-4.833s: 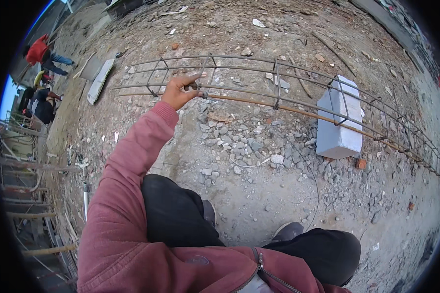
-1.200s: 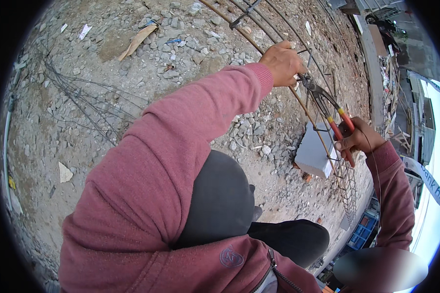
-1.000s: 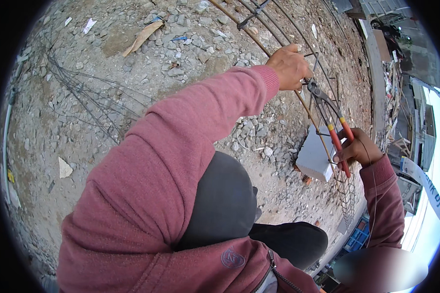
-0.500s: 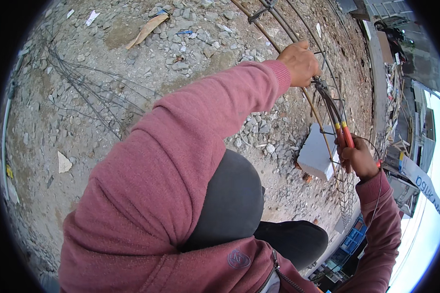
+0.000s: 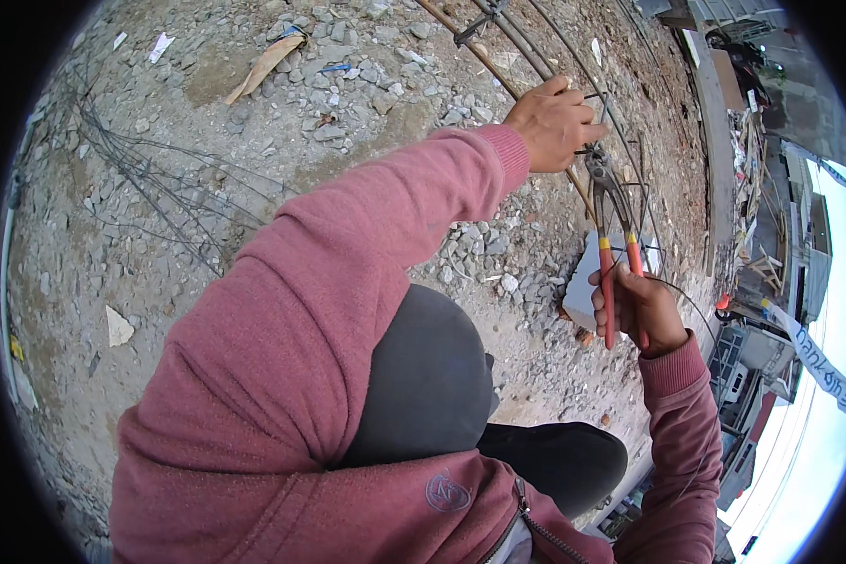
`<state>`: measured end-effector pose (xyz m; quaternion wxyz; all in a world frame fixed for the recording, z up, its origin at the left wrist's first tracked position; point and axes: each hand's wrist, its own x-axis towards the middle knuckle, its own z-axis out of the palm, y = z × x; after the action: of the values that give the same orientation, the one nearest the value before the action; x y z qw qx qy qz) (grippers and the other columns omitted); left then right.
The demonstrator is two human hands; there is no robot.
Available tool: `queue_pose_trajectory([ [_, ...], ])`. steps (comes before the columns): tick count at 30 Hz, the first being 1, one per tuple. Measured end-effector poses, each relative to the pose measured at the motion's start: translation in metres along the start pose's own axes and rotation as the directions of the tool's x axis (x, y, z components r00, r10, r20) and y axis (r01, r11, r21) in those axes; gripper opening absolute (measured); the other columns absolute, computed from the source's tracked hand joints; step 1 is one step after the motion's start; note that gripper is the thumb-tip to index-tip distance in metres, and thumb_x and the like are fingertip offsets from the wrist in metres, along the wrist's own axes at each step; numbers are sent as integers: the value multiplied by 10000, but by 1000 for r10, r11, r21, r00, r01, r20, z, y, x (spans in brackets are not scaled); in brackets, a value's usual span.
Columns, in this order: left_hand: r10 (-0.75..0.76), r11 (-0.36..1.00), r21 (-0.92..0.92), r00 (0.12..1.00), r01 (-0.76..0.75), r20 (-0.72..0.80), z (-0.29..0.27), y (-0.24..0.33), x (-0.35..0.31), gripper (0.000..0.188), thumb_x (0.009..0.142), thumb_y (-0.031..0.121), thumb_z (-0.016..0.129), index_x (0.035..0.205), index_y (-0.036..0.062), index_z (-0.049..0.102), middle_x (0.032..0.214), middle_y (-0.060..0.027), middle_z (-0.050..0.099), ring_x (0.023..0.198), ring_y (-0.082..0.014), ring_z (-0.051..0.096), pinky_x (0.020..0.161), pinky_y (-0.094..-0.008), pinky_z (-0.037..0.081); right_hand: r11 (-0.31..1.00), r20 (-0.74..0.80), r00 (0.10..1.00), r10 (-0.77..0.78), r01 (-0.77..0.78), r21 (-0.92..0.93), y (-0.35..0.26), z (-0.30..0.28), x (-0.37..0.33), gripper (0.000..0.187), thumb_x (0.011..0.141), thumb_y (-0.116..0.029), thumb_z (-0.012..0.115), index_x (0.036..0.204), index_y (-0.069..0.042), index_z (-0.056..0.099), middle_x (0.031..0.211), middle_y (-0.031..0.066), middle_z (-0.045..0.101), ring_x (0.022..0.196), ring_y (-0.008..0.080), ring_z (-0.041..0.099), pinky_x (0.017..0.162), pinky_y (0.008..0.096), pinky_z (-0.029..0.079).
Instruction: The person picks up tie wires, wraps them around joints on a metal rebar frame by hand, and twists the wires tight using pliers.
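My right hand (image 5: 644, 305) holds long-handled pincers (image 5: 607, 268) with red and yellow grips, the two handles spread apart. Their dark metal head sits against the steel rebar cage (image 5: 526, 45), just beyond my left fingers. Long bars joined by thin square stirrups make up this cage, which runs from the top toward the right. My left hand (image 5: 555, 124) is closed over its bars beside the pincers' head; anything small under those fingers is hidden. A thin dark wire (image 5: 688, 297) curves away from my right hand.
A white block (image 5: 581, 278) lies behind the pincers on stony ground. Loose wires (image 5: 146, 169) spread over the rubble at left, with a brown scrap (image 5: 265, 68) farther off. A concrete edge (image 5: 719, 141) and a hanging banner (image 5: 813, 355) stand at right.
The pincers' handles have spread wider, and my right hand has moved left and slightly down with them. My left hand remains on the cage. The view has shifted slightly.
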<state>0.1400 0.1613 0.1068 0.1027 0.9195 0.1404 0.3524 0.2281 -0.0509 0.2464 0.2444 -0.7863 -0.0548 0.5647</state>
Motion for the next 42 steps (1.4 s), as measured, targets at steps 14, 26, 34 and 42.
queue_pose_trajectory([
  [14,496,864,-356,724,-356,480,-17,73,30,53,581,152,666,604,113,638,636,-57,628,650,-269,639,561,-382,506,960,-142,973,-182,144,-240,22,52,-12,336,724,-143,721,949,7,522,735,28,559,609,120,543,533,245,478],
  [26,396,656,-388,733,-647,-553,22,58,-21,111,672,216,617,738,137,577,725,9,536,799,-193,580,754,-321,496,795,340,908,-246,-12,606,37,68,11,508,860,-321,582,1202,29,445,1017,137,579,960,276,586,803,474,499],
  [34,626,594,-366,697,-717,-350,9,53,-4,174,599,283,643,649,154,538,655,27,511,696,-181,558,625,-329,462,729,339,915,-218,-78,680,42,72,21,168,782,-49,631,791,-127,482,638,-48,412,523,69,381,472,240,298],
  [42,666,717,-306,486,-627,566,-30,88,26,94,638,176,667,713,121,683,689,-62,656,702,-246,648,610,-366,508,676,577,698,-425,-179,715,60,64,28,241,745,-121,688,842,-76,471,643,-24,479,537,95,493,424,242,412],
])
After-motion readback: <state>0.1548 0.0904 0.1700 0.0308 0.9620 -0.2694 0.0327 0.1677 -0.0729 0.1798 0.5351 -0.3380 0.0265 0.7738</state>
